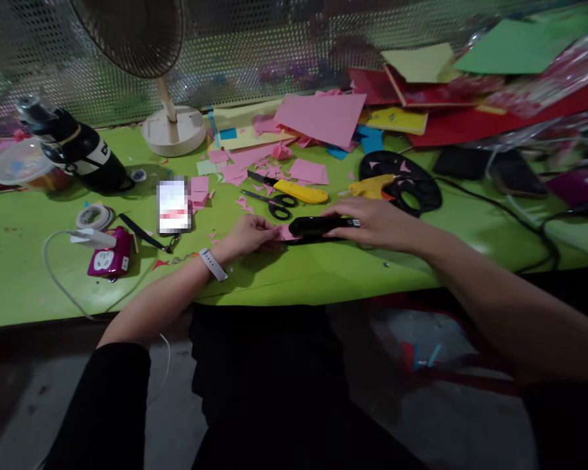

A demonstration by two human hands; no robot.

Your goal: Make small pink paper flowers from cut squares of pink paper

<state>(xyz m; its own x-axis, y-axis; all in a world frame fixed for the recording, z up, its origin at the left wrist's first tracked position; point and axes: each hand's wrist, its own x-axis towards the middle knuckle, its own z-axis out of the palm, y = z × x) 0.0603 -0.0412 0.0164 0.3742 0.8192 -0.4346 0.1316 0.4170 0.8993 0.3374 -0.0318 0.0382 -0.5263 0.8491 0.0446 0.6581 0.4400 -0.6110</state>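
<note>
Near the front of the green table, my right hand (pixel 355 219) is closed round a black stapler (pixel 313 226) that lies level, its nose pointing left. A small piece of pink paper (pixel 285 232) is pinched in the fingers of my left hand (pixel 251 235). The paper's right edge meets the stapler's nose; I cannot see whether it sits between the jaws. Just beyond my hands lie black-handled scissors (pixel 269 203) and a yellow box cutter (pixel 301 191). To the right of these rests a yellow glue gun (pixel 372 187).
Pink scraps and sheets (pixel 323 117) cover the back of the green table (pixel 304 281). At left stand a fan (pixel 174 130), a dark bottle (pixel 85 153), a phone (pixel 173 205), tape rolls (pixel 94 216) and a purple power adapter (pixel 110 253). Cables (pixel 514 215) run along the right.
</note>
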